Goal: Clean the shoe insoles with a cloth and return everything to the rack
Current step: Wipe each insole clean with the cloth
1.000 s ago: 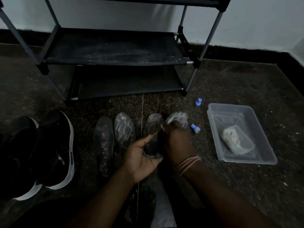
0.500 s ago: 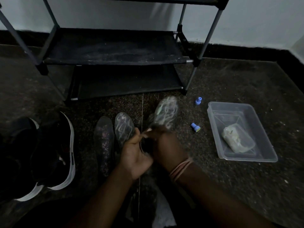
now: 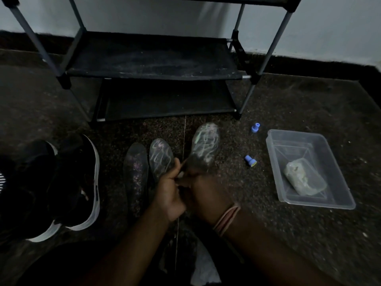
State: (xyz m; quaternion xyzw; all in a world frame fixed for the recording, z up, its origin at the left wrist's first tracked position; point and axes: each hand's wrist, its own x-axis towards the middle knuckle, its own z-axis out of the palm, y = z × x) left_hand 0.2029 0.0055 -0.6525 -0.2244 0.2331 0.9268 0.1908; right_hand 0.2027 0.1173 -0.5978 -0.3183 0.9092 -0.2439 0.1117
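1. A dark, chalk-streaked shoe insole (image 3: 205, 147) is raised above the speckled floor (image 3: 288, 234), gripped at its near end by both hands.
2. The left hand (image 3: 168, 195) and right hand (image 3: 208, 195) meet, fingers curled round it.
3. Two more streaked insoles (image 3: 148, 164) lie flat just left.
4. Rightwards, a clear plastic tub (image 3: 338, 199) holds a pale crumpled cloth (image 3: 304, 179).
5. The black shoe rack (image 3: 152, 58) stands behind.

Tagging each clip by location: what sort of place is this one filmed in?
Probably a home, at floor level by a wall where shoes are kept. A shoe rack stands against the wall, sneakers sit on the speckled floor, and the person holds an insole over it.
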